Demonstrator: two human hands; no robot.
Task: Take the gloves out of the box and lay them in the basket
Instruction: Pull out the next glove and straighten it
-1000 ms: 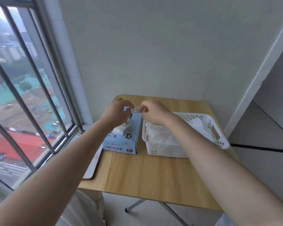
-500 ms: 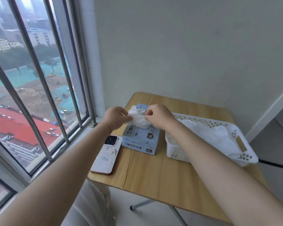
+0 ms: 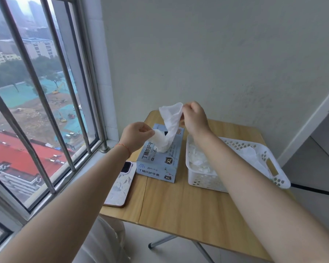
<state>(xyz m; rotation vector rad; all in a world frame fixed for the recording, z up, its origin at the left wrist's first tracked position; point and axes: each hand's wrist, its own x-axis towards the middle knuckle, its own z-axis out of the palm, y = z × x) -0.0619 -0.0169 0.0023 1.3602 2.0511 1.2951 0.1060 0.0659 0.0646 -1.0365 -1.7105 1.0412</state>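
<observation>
A light blue glove box (image 3: 160,164) marked XL stands on the small wooden table (image 3: 180,202). A white glove (image 3: 170,120) rises out of the box's top slot, its lower part still in the opening. My right hand (image 3: 195,118) pinches the glove's upper end above the box. My left hand (image 3: 136,136) pinches a lower white fold at the left of the slot. The white perforated basket (image 3: 273,166) sits right of the box with several white gloves in it, partly hidden by my right forearm.
A phone (image 3: 120,184) in a pale patterned case lies on the table's left edge, beside the box. A barred window (image 3: 46,103) runs along the left. The wall stands just behind the table. Metal table legs (image 3: 163,242) show below the front edge.
My right hand has risen and drawn the glove up out of the box. My left hand has moved slightly left, holding the lower fold. The camera view has shifted.
</observation>
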